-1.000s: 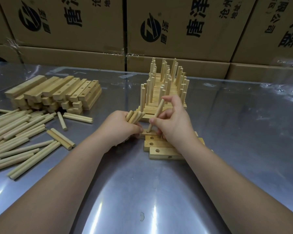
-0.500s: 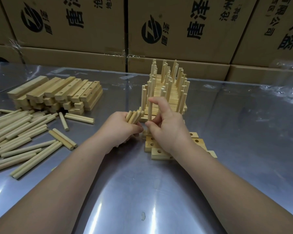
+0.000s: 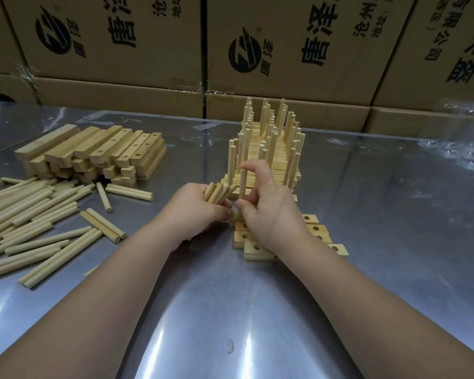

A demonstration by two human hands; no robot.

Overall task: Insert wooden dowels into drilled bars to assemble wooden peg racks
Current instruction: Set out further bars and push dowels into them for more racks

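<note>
My left hand (image 3: 192, 214) grips a small bundle of dowels (image 3: 219, 192) that fans up and to the right. My right hand (image 3: 271, 209) pinches one upright dowel (image 3: 242, 184), forefinger curled over its top, its lower end at the left end of the drilled bars (image 3: 316, 229) lying under that hand. Several empty holes show in those bars on both sides of my wrist. Behind them stands a row of finished peg racks (image 3: 271, 138) with dowels pointing up.
Loose dowels (image 3: 39, 214) lie spread at the left of the shiny metal table (image 3: 394, 214). A stack of drilled bars (image 3: 93, 151) sits behind them. Printed cardboard boxes (image 3: 285, 50) wall off the far edge.
The dowel in my right hand has swung from a slant to upright over the bar's left end. My forefinger has come over its top. My left hand has stayed put with its bundle.
</note>
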